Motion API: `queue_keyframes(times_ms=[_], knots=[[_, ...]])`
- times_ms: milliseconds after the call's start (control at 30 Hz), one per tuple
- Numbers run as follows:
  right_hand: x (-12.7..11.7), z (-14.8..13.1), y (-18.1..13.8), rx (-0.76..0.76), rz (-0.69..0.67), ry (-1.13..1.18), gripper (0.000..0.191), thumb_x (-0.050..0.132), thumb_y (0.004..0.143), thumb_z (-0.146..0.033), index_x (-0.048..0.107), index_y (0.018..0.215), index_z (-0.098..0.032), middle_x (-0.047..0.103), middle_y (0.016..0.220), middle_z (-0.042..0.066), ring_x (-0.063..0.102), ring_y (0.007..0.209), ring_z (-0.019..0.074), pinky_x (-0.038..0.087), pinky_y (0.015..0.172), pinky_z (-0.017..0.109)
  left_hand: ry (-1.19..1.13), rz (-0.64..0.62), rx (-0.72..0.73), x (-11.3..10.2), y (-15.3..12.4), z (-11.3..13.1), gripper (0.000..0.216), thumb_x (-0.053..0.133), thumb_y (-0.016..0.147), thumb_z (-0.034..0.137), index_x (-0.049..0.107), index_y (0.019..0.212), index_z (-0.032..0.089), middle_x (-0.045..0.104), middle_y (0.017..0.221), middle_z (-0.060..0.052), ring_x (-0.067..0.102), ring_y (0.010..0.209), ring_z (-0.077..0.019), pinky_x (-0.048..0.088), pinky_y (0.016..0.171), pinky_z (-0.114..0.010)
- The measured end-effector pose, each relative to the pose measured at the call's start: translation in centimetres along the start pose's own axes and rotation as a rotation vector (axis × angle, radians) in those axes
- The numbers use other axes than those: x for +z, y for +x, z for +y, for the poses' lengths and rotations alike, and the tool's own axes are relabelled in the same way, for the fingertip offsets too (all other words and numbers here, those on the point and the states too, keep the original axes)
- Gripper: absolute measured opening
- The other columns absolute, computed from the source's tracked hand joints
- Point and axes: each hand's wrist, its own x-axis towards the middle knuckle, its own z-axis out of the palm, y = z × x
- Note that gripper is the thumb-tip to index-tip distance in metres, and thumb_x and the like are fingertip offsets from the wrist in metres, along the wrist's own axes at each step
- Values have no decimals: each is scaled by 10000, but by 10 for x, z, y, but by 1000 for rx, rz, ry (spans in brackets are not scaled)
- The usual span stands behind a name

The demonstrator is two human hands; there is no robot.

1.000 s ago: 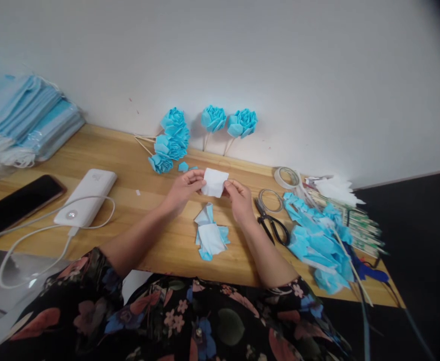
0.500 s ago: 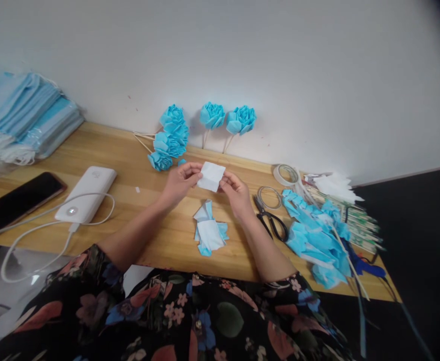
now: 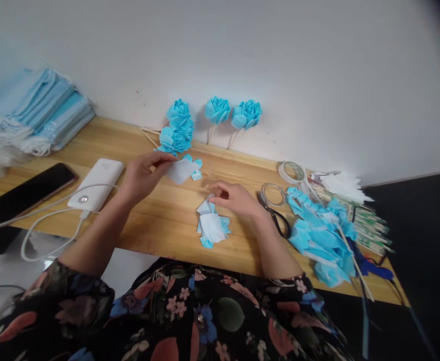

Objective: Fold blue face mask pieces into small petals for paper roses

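My left hand (image 3: 145, 174) pinches a small white square of mask fabric (image 3: 180, 171) and holds it just above the wooden table (image 3: 137, 220), close to the blue flowers lying flat (image 3: 175, 139). My right hand (image 3: 235, 197) hovers low over a small pile of cut blue and white fabric pieces (image 3: 211, 226), fingers curled loosely at the pile's top edge; I cannot make out anything gripped in it. Two more blue fabric flowers on sticks (image 3: 232, 113) lean against the white wall.
Black scissors (image 3: 275, 218) and a tape roll (image 3: 292, 172) lie right of my right hand. A heap of blue fabric strips and sticks (image 3: 321, 235) fills the right end. A white power bank (image 3: 96, 183), cable, dark phone (image 3: 32, 190) and stacked face masks (image 3: 35, 114) are at the left.
Both hands held the white square together before. Now my right hand has let go and dropped to the fabric pile, while my left hand has carried the square to the left.
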Motion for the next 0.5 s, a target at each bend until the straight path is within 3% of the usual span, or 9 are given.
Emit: queue_keyframes(times_ms=[100,200,300,400,500], knots=[[8,-14,-2,1,-12,-218,475,657,885,-497,664,1295,-256,769,932,21,664,803,188,420,701,282,306,18,126,-6,-15,-8,286,525,939,314,770,1007,181,773,998,-96,695,931,-243,526,882,-371],[14,-18,-2,-28,-6,-341,465,594,904,-357,638,1355,-254,782,992,43,685,880,225,430,713,299,397,-260,197,-5,-29,-20,327,519,957,372,766,1085,201,769,1091,-121,700,994,-279,526,912,-408],[15,-9,1,-38,34,-293,495,527,863,-175,648,1337,-251,781,1002,40,684,866,214,431,716,297,355,-515,172,-2,-36,-29,415,555,942,439,708,1262,223,738,1222,-131,691,1070,-304,521,940,-427],[10,5,5,-18,114,-147,492,513,845,-140,651,1307,-237,761,911,18,654,764,184,429,697,284,296,-478,64,0,-33,-29,466,554,936,466,666,1325,235,738,1211,-116,698,1012,-273,523,912,-396],[5,11,6,-19,188,-49,443,525,872,-176,648,1294,-228,731,844,3,625,705,168,431,685,277,292,-372,31,5,-21,-21,419,527,943,442,700,1245,210,756,1077,-101,687,880,-233,517,805,-336]])
